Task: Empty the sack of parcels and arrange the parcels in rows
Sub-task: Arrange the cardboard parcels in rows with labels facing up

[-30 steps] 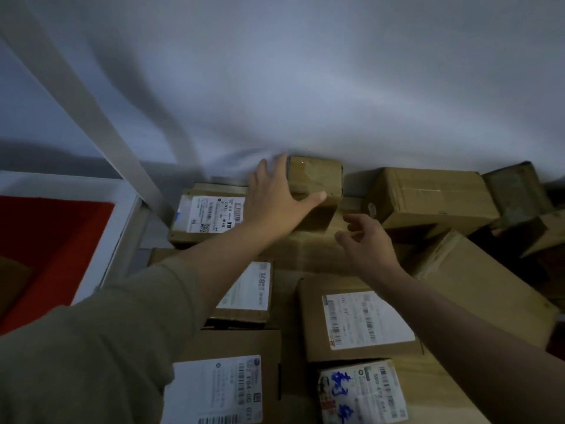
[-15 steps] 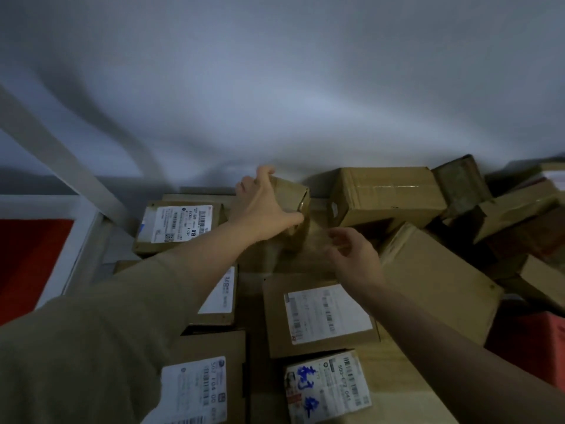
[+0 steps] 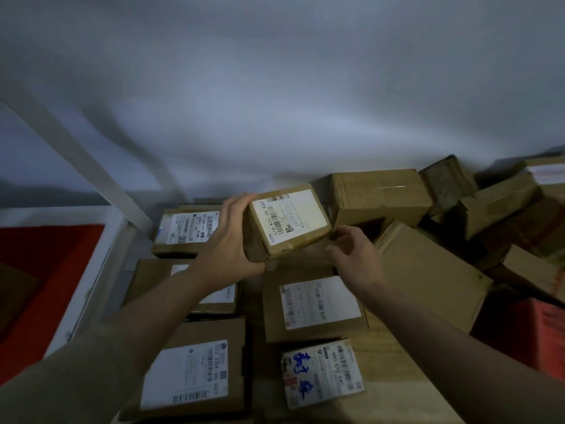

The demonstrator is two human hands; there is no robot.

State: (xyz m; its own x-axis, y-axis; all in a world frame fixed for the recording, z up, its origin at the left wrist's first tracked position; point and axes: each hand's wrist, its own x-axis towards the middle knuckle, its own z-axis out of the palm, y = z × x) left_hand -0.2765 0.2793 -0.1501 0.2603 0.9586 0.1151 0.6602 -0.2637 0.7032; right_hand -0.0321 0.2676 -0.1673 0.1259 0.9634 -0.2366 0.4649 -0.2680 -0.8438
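Note:
My left hand (image 3: pixel 228 240) grips a small cardboard parcel (image 3: pixel 290 221) by its left side, holding it tilted with its white label facing up, above the shelf. My right hand (image 3: pixel 356 258) hovers just below the parcel's right corner with fingers spread, touching nothing that I can see. Labelled parcels lie flat in two rows below: one at the back left (image 3: pixel 186 231), one under my left forearm (image 3: pixel 153 280), one at the front left (image 3: pixel 195 371), one in the middle (image 3: pixel 315 304) and a small one with blue writing (image 3: pixel 321 371). No sack is in view.
A loose heap of brown boxes (image 3: pixel 382 197) fills the back right against the grey wall (image 3: pixel 275 102). A big box (image 3: pixel 428 273) leans beside my right wrist. A white slanted post (image 3: pixel 79 157) and a red surface (image 3: pixel 39 270) lie left. Something red (image 3: pixel 532 335) sits at right.
My left hand lifted the small parcel from the back and turned it over, so its label now faces up. My right hand rose toward its right corner. The view shifted right.

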